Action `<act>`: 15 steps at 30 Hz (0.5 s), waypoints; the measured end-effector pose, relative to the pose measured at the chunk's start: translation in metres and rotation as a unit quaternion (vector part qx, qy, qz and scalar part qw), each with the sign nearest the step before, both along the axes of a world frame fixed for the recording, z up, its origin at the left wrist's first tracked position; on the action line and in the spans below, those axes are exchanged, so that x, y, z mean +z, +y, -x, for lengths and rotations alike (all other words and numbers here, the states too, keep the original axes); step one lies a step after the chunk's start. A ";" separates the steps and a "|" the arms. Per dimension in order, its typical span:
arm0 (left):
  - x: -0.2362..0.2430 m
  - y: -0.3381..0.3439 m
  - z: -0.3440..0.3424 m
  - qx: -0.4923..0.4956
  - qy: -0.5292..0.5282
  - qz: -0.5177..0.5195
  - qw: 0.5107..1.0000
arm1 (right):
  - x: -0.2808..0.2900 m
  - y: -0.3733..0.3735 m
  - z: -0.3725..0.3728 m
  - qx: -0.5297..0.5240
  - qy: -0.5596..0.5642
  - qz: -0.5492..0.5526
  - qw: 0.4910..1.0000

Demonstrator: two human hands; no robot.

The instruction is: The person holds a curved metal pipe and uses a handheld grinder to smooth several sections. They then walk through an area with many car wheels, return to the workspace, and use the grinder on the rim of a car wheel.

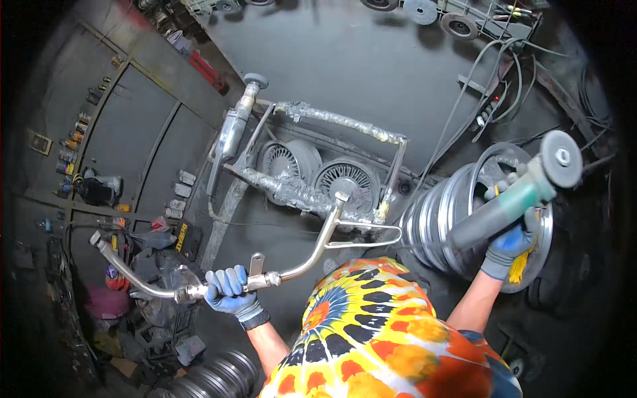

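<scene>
Dim grey workshop space spreads around the person, with round discs [421, 11] along a rack [501, 28] at the upper right. At lower centre-left, the gloved left hand [230, 290] wraps tightly around a bent metal tube [267, 280] near its middle, probably to balance both curved ends. At right, the gloved right hand [514, 240] closes around the body of a green grinder [512, 203], its disc well apart from the tube, perhaps for safety. Upper centre-left, a second grinder [233, 131] leans on a metal frame [282, 188], likely within easy reach.
</scene>
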State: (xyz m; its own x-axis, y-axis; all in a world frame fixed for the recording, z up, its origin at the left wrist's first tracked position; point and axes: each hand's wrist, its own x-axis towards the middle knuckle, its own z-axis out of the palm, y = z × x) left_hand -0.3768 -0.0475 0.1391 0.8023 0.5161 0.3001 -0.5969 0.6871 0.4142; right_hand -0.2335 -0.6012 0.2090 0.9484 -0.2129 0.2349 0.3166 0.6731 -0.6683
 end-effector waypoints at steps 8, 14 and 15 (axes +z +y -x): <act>0.012 -0.036 -0.038 -0.014 -0.100 -0.002 0.995 | -0.025 -0.051 -0.084 0.156 -0.056 -0.132 0.977; 0.023 -0.053 -0.057 -0.018 -0.166 0.032 0.986 | -0.031 -0.067 -0.120 0.046 -0.007 -0.036 0.998; 0.024 -0.055 -0.059 -0.008 -0.163 0.033 0.986 | -0.030 -0.070 -0.125 0.037 -0.006 -0.031 0.999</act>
State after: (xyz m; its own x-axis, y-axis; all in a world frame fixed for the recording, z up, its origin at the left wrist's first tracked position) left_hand -0.3179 -0.1029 0.1631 0.6763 0.5316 0.5099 -0.6804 0.7161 0.1558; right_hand -0.1081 -0.6712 0.1794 0.9591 -0.1568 0.2356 0.2726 0.7349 -0.6210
